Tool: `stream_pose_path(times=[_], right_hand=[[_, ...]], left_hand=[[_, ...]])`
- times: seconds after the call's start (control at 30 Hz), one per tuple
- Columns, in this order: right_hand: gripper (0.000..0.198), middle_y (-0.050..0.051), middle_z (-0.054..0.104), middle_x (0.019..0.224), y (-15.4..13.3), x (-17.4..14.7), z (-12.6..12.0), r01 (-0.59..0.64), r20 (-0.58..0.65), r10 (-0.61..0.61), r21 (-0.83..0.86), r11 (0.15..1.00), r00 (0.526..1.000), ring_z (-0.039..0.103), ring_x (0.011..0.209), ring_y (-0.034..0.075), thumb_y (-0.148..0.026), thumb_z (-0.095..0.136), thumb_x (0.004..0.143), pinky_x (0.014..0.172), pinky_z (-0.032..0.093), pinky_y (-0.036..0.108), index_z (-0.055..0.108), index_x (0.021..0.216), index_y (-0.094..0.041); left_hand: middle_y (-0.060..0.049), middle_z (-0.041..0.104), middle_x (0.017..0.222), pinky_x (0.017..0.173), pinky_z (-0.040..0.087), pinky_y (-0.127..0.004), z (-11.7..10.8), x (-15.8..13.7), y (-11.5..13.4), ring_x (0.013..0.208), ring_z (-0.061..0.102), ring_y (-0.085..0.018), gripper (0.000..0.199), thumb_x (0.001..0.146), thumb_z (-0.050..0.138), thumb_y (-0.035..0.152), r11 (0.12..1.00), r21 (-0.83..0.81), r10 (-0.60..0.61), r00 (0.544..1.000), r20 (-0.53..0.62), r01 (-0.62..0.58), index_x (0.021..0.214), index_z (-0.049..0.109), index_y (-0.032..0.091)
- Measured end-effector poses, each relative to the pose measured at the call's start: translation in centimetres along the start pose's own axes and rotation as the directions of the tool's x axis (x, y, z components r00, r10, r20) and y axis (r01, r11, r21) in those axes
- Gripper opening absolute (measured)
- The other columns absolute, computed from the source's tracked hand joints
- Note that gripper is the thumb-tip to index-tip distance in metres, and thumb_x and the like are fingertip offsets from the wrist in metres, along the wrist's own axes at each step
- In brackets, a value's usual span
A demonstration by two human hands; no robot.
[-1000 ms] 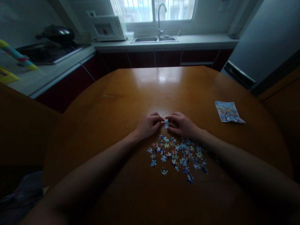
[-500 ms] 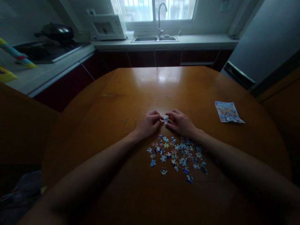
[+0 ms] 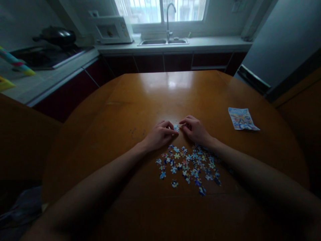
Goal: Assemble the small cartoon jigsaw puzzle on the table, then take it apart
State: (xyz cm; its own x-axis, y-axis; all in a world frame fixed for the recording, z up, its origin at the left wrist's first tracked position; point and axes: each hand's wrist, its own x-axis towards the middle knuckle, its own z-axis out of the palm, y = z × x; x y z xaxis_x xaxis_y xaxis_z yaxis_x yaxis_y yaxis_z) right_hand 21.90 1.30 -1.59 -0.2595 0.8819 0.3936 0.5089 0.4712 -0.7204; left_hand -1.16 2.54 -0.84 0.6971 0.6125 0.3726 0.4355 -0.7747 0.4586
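Observation:
A small cluster of jigsaw puzzle pieces (image 3: 176, 127) lies on the wooden table between my two hands. My left hand (image 3: 162, 134) has its thumb and index finger closed at the cluster's left and near edges. On the other side, my right hand (image 3: 195, 130) is curled, its fingertips close together just beside the cluster; anything pinched there is too small to make out. Nearer to me, many loose jigsaw pieces (image 3: 187, 164) in blue, white and yellow are scattered, some partly under my right forearm.
A creased, colourful printed sheet (image 3: 242, 119) lies on the table (image 3: 140, 100) to the right. Beyond the table's far edge are a counter with a sink (image 3: 163, 42), a microwave (image 3: 110, 30) and a stove with a black pan (image 3: 59, 36). A fridge (image 3: 278, 43) stands at right.
My left thumb and index finger have moved right along the cluster's near edge. My right fingers have drawn slightly away from it and curled closer together. The view has shifted slightly.

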Motion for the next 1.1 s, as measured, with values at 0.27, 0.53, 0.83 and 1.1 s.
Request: stream_pose_path(times=[0.27, 0.53, 0.83, 1.1], right_hand=[[0.012, 0.007, 0.065, 0.093, -0.08, 0.09, -0.12, 0.012, 0.031, -0.011, -0.012, 1.000, 0.999, 0.060, 0.082, 0.018, -0.015, 0.060, 0.087, 0.076, 0.050, 0.035, 0.071, 0.088, -0.020], [0.011, 0.006, 0.065, 0.093, -0.24, 0.04, -0.15, 0.017, 0.044, -0.017, -0.009, 1.000, 0.999, 0.062, 0.086, 0.019, -0.015, 0.061, 0.087, 0.080, 0.051, 0.036, 0.071, 0.083, -0.021], [0.012, 0.006, 0.064, 0.094, 0.21, 0.02, -0.04, 0.023, 0.054, -0.023, -0.005, 1.000, 0.998, 0.061, 0.085, 0.019, -0.015, 0.061, 0.088, 0.078, 0.050, 0.035, 0.070, 0.084, -0.021], [0.013, 0.006, 0.065, 0.093, 0.19, 0.08, -0.07, 0.024, 0.051, -0.024, -0.006, 1.000, 0.998, 0.061, 0.083, 0.018, -0.013, 0.061, 0.087, 0.076, 0.050, 0.034, 0.071, 0.085, -0.021]], left_hand=[[-0.007, 0.067, 0.099, 0.086, 0.049, -0.038, -0.04, 0.09, 0.21, 0.096, 0.058, -0.022, 0.023, 0.097, 0.060, 0.021, 0.999, 0.016, -0.037, 0.999, -0.026, 0.038, 0.106, 0.080, 0.029], [-0.008, 0.066, 0.100, 0.086, 0.049, -0.038, -0.17, 0.13, 0.40, 0.095, 0.058, -0.021, 0.022, 0.097, 0.060, 0.024, 0.999, 0.014, -0.029, 0.999, -0.038, 0.029, 0.107, 0.079, 0.027], [-0.007, 0.067, 0.101, 0.088, 0.050, -0.039, 0.13, 0.08, -0.08, 0.096, 0.058, -0.022, 0.026, 0.096, 0.059, 0.018, 0.999, 0.035, -0.028, 0.999, -0.020, 0.029, 0.107, 0.079, 0.029], [-0.007, 0.067, 0.101, 0.088, 0.050, -0.038, -0.05, 0.20, 0.14, 0.097, 0.058, -0.022, 0.025, 0.095, 0.059, 0.016, 0.999, 0.026, -0.026, 1.000, -0.017, 0.027, 0.105, 0.079, 0.027]])
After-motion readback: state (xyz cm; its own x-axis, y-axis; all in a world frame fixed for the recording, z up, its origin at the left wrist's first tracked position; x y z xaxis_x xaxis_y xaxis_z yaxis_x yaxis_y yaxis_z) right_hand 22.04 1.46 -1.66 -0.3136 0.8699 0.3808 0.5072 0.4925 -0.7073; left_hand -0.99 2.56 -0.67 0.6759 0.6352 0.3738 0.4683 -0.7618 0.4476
